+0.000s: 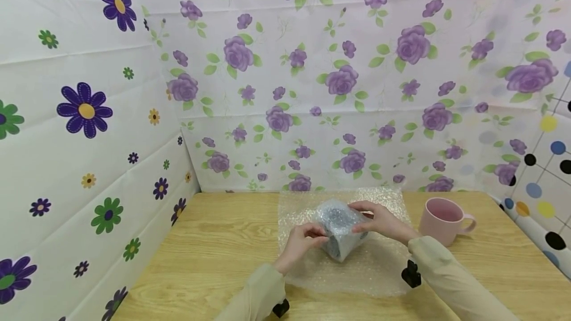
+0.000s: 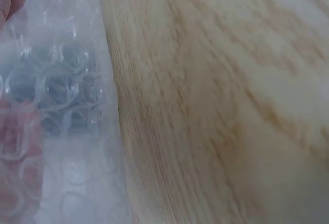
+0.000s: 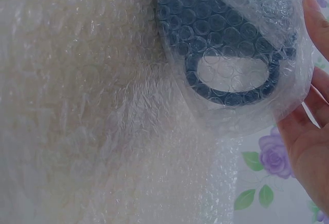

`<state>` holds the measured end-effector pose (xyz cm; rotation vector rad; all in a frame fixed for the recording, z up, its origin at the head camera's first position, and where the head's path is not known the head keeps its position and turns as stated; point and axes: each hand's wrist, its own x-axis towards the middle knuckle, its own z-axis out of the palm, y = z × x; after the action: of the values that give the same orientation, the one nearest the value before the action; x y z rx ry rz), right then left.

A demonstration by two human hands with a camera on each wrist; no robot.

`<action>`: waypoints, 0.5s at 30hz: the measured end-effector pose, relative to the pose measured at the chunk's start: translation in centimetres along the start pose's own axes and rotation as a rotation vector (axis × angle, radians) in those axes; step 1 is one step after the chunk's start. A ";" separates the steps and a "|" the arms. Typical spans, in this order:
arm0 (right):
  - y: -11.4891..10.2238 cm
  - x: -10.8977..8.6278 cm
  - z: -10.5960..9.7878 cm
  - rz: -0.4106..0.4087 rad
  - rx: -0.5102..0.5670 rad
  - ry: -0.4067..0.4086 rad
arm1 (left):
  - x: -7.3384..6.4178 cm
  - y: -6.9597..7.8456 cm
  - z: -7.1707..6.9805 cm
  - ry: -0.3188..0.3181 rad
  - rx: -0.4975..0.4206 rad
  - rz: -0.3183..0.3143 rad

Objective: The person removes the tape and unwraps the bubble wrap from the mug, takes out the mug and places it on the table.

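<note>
A dark blue mug (image 3: 211, 23) is wrapped in bubble wrap (image 1: 341, 222), its looped handle (image 3: 231, 98) showing through the clear layer in the right wrist view. My left hand (image 1: 300, 242) pinches the near-left side of the wrap. Through the film in the left wrist view, blurred fingers (image 2: 20, 152) show behind the bubbles. On the far-right side, my right hand (image 1: 384, 221) grips the wrapped mug between thumb and fingers. The bundle is held over a flat bubble wrap sheet (image 1: 308, 279).
A pink mug (image 1: 439, 227) stands upright to the right, close to my right forearm, its handle pointing right. The wooden table (image 1: 214, 241) meets a rose-printed cloth (image 1: 285, 88) at the back and a flower-printed cloth (image 1: 80, 162) on the left.
</note>
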<state>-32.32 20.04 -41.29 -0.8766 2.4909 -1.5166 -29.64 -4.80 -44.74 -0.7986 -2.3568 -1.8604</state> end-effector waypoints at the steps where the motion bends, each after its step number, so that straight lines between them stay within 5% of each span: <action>1: 0.0 0.0 0.0 0.000 -0.002 0.000 | 0.0 0.0 0.0 0.003 0.014 0.007; 9: 0.6 0.1 0.1 -0.016 0.005 0.013 | -0.2 0.4 0.2 0.033 0.093 0.109; 15: 2.9 0.6 0.1 -0.008 -0.032 0.036 | 0.0 0.3 0.3 0.007 0.089 0.109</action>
<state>-34.01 20.67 -43.61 -0.8732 2.5463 -1.5129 -29.43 -4.50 -44.50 -0.8902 -2.3225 -1.7009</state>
